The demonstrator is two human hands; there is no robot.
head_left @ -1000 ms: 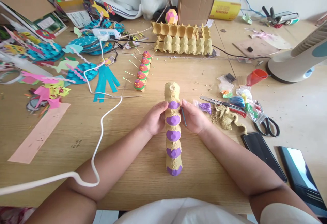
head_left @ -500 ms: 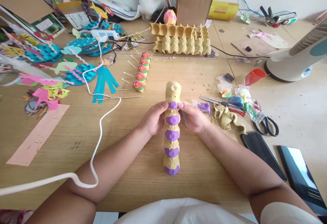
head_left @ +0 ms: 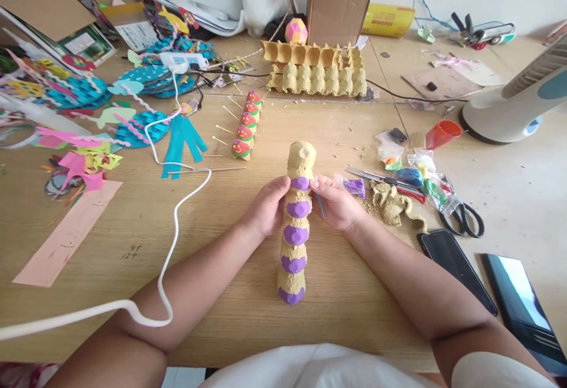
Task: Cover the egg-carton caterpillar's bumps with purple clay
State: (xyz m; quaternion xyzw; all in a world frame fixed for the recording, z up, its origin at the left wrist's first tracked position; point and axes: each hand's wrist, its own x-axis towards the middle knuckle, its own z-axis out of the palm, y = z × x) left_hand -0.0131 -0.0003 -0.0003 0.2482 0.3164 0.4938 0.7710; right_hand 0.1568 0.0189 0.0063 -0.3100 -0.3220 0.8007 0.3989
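Observation:
An egg carton strip with several bumps stretches away from me above the table. Purple clay patches cover the near side of most bumps; the farthest bump is bare tan. My left hand is closed on the strip's left edge, its thumb at the farthest purple patch. From the right side, my right hand pinches the strip at the same patch. A thin blue stick shows against my right palm; how it is held is partly hidden. Just beyond that hand lies a bag of purple clay.
A painted carton caterpillar with pins beside it sits farther back. Egg cartons stand behind. At right are a utility knife, scissors, carton scraps and phones. A white cord runs along my left side.
The near end of the egg carton strip has swung slightly to the left. Both hands keep the same grip at the farthest purple patch.

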